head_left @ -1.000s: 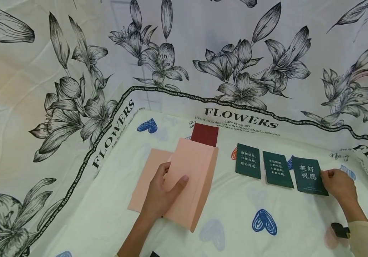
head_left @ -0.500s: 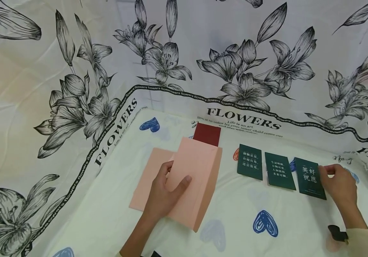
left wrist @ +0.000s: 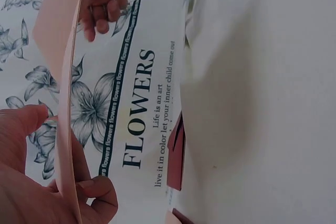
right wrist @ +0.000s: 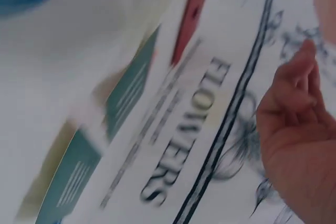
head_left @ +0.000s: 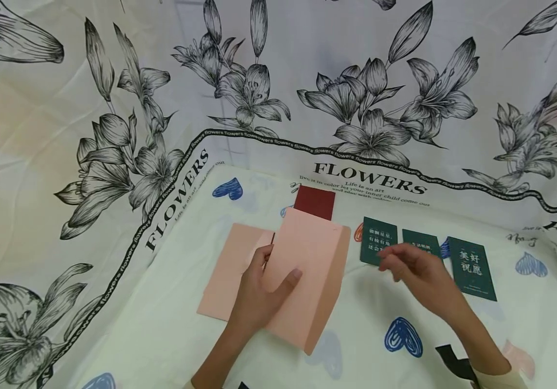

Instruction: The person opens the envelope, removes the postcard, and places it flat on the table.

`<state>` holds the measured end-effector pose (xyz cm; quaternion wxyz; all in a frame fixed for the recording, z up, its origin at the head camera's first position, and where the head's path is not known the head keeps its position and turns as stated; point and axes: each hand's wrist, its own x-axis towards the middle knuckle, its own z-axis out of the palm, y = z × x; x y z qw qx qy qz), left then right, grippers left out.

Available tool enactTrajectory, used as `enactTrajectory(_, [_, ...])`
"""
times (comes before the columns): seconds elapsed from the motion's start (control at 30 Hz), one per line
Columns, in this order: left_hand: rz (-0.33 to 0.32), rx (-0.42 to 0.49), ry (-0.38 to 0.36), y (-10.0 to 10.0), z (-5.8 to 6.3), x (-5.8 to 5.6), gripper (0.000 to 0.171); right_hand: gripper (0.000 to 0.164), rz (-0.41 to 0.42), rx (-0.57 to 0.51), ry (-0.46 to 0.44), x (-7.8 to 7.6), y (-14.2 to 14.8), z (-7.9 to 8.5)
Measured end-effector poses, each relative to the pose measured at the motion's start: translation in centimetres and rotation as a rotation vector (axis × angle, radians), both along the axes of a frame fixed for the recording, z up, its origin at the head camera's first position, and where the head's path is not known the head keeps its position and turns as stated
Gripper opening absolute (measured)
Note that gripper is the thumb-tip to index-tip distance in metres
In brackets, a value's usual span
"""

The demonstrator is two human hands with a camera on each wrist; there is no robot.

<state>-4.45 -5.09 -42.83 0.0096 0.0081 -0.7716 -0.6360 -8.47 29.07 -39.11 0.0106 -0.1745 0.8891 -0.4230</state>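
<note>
My left hand (head_left: pixel 266 292) holds a pink envelope (head_left: pixel 302 270) upright, thumb on the near face and fingers behind; its flap stands out on the right. In the left wrist view the envelope (left wrist: pixel 65 98) shows edge-on between thumb and fingers. My right hand (head_left: pixel 416 275) holds nothing, its fingers loosely bent, hovering between the envelope and a row of dark green cards with white lettering. It partly covers the left card (head_left: pixel 371 232) and the middle card (head_left: pixel 421 237) in the head view. The right card (head_left: pixel 472 270) lies fully in sight.
Another pink envelope (head_left: pixel 225 270) lies flat behind my left hand. A dark red card or folder (head_left: pixel 314 202) lies beyond the held envelope, its lower part hidden. The white cloth (head_left: pixel 356 346) has heart prints, and a flower-printed sheet (head_left: pixel 259 151) borders it at the back.
My right hand has let go of the right green card, which now lies at the end of the row, and moved left. The held envelope has shifted slightly right, its flap turned wider.
</note>
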Motion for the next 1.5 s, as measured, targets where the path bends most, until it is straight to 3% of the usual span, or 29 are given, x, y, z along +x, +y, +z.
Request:
enactTrajectory(0.13, [-0.041, 0.035, 0.015, 0.8, -0.2, 0.3, 0.058, 0.028, 0.241, -0.167, -0.126, 0.9, -3.5, -0.3])
enactTrajectory(0.3, [-0.09, 0.034, 0.035, 1.9, -0.2, 0.8, 0.06, 0.03, 0.336, -0.294, -0.256, 1.7, -5.6, -1.0])
enactTrajectory(0.67, [-0.125, -0.048, 0.074, 2.3, 0.0, 1.5, 0.06, 0.025, 0.329, -0.378, -0.311, 2.4, -6.5, -1.7])
enactTrajectory(0.83, [-0.145, 0.001, 0.13, 2.4, -0.2, 1.7, 0.053, 0.026, 0.341, -0.413, -0.322, 2.5, -6.7, -1.8])
enactTrajectory(1.1, [-0.191, 0.061, 0.214, 2.3, -0.3, 1.8, 0.047, 0.024, 0.334, -0.365, -0.296, 2.9, -7.1, -1.4])
enactTrajectory(1.3, [-0.216, 0.079, 0.175, 2.2, -0.2, 1.9, 0.052, 0.028, 0.274, -0.333, -0.296, 3.1, -7.6, -1.3])
enactTrajectory(1.5, [-0.202, 0.012, 0.046, 2.1, 0.1, 2.1, 0.068, 0.03, 0.146, -0.244, -0.259, 3.4, -8.7, -1.1])
